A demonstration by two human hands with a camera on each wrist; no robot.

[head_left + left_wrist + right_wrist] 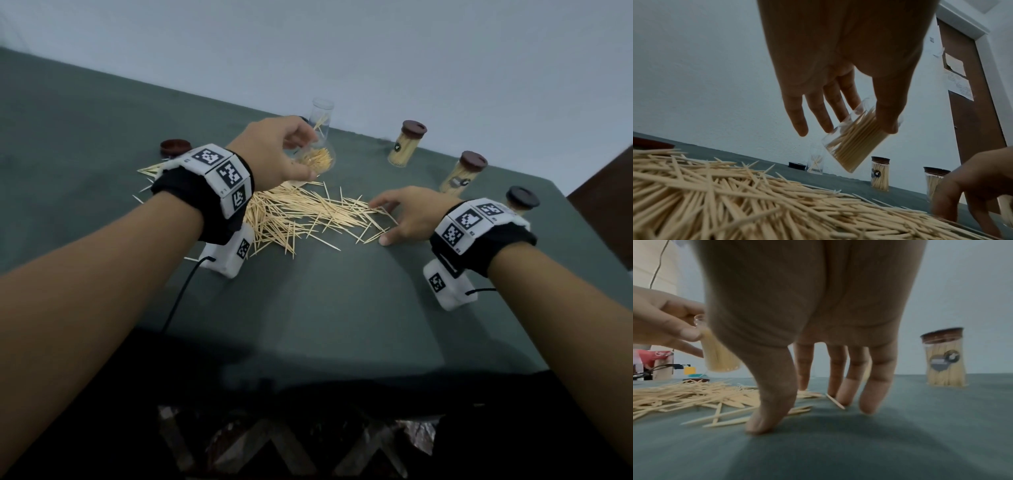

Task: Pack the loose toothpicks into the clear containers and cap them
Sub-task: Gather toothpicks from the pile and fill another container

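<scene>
Toothpicks point(294, 216) heaped on the green desk point(342, 308), one clear container point(855, 141) lifted above them.
Left hand point(277, 150): grip closed on the tilted, part-filled container, thumb against fingers. Right hand point(407, 214): grip released, fingers spread, fingertips point(867, 405) touching the desk at the heap's edge, holding nothing. Capped containers point(407, 144) stand behind.
</scene>
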